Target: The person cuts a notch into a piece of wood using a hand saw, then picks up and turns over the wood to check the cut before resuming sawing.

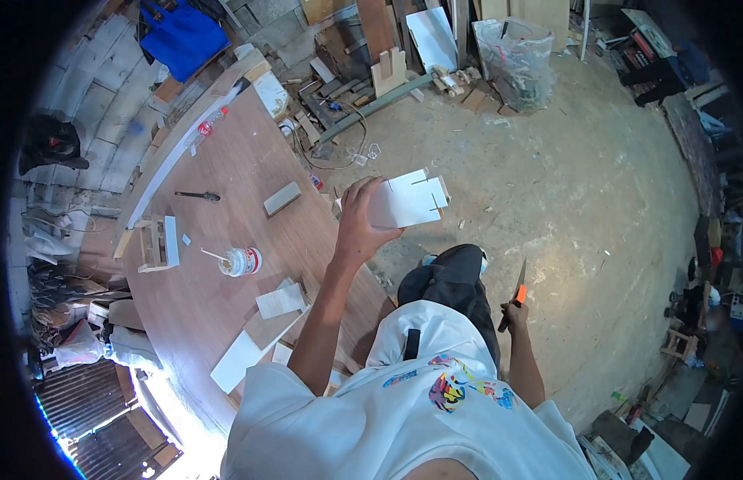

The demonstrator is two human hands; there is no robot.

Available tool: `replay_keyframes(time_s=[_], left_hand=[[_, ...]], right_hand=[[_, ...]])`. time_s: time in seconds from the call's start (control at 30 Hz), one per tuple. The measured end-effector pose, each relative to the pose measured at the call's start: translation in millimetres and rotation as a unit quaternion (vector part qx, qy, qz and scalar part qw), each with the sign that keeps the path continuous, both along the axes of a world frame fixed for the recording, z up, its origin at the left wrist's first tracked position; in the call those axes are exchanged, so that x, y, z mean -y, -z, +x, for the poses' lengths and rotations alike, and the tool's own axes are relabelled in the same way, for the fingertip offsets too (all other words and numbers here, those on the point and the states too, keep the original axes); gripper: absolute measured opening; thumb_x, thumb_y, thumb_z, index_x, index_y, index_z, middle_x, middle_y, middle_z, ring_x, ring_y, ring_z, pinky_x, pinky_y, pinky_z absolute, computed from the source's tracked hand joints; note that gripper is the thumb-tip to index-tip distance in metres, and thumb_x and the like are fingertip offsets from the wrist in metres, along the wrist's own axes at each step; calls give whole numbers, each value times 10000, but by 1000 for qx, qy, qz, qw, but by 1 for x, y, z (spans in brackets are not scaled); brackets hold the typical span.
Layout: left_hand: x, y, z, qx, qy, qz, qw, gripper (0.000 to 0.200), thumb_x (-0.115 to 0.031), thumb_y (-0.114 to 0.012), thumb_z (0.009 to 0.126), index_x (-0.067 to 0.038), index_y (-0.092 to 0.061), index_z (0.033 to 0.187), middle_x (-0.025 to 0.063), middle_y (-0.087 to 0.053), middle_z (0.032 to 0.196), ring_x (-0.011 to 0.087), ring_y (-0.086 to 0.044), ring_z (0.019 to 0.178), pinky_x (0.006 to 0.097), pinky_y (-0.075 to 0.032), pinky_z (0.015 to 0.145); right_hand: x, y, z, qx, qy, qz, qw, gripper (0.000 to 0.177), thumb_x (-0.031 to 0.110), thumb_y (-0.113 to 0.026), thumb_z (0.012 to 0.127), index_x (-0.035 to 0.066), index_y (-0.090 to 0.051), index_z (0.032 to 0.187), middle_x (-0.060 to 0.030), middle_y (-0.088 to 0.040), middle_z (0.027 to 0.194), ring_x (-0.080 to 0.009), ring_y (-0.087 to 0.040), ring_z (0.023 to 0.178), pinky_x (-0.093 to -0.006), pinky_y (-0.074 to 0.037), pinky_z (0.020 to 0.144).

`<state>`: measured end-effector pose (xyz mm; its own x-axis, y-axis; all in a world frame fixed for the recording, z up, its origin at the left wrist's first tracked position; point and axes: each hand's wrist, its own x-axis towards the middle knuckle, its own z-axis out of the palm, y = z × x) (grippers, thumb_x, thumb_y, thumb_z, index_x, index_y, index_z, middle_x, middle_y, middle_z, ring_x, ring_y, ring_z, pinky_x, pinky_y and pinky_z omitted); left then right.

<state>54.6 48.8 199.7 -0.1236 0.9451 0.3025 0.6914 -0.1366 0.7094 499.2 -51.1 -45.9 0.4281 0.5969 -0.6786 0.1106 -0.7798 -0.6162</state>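
Note:
My left hand (362, 220) grips a stack of white boards (405, 202) with notches cut in the far end, held over the table's edge. Low on the right, my right hand (515, 314) is closed round the handle of a small saw (520, 292), which has an orange part and a blade pointing away from me. The saw is apart from the boards. On the wooden table (219, 172) a small pale block (282, 199) lies left of the boards. A jar (241, 262) with a stick in it stands farther left.
More white boards (239, 362) lie near my left arm. A small wooden frame (157, 243), a dark tool (198, 195) and a plastic bottle (212, 122) are on the table. Scrap wood and a plastic bag (517, 60) stand beyond. A person's dark-clothed legs (666, 78) show at upper right.

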Motion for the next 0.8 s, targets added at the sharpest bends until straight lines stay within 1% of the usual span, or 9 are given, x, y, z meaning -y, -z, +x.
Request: replay_keyframes(time_s=[0.17,0.23,0.27,0.3,0.37,0.4,0.5,0.53,0.8], left_hand=[[4,-6,7,69,27,22,997,889,-84,-860,518,-59,-447,1304,123,-477,1271,299,-479,1181,409,-413,992],[5,3,8,182,49,18,982,952,-119,-864,545,-38,-383,1362,121,-438,1356,324,-424,1264,432,-326,1090],[6,7,11,346,77,-25,935,1011,-226,-875,583,-54,-321,1412,94,-390,1417,290,-339,1346,434,-267,1130],[6,5,14,343,77,-23,936,1011,-226,-875,583,-54,-321,1412,94,-390,1417,290,-339,1346,434,-267,1130],[7,-2,19,715,182,-14,674,1036,-299,-869,597,-91,-294,1433,59,-342,1459,270,-295,1374,441,-232,1140],[9,-5,19,735,204,-12,646,1068,-312,-868,587,-138,-265,1451,35,-294,1490,249,-231,1405,452,-198,1147],[8,-12,19,704,275,48,653,1057,-310,-869,597,-166,-268,1455,17,-281,1494,231,-206,1412,459,-183,1148],[8,-15,19,681,282,74,672,1043,-320,-867,609,-183,-271,1454,25,-281,1493,219,-188,1416,470,-189,1142],[1,-7,22,613,310,170,707,980,-223,-885,598,-176,-340,1412,42,-323,1456,285,-247,1384,470,-233,1122]], right_hand=[[12,12,4,7,-26,-41,999,189,-49,-673,684,38,-533,775,-70,-548,667,-204,-588,578,-337,-495,534],[18,17,4,48,-100,-63,992,165,-34,-677,684,30,-545,761,-85,-566,659,-212,-594,562,-344,-487,515],[20,19,4,65,-120,-69,988,135,-12,-684,679,27,-562,724,-80,-581,641,-201,-601,562,-344,-479,506],[23,27,5,62,-121,-66,989,135,-12,-684,679,27,-562,724,-80,-581,641,-201,-601,562,-344,-479,506],[32,58,15,142,-246,-52,957,89,12,-663,680,33,-577,690,-72,-592,618,-182,-596,554,-339,-474,510],[34,62,11,147,-242,-25,959,40,52,-637,674,45,-598,676,-62,-606,608,-175,-600,563,-340,-471,528],[42,54,1,155,-270,-25,950,55,84,-606,671,40,-622,698,-76,-603,607,-193,-603,577,-359,-473,556],[42,47,-5,176,-298,-36,938,213,141,-608,643,20,-670,808,-183,-673,756,-329,-671,771,-397,-503,683],[44,38,-18,208,-393,-29,895,219,161,-608,676,34,-684,837,-236,-653,787,-380,-659,805,-433,-507,702]])
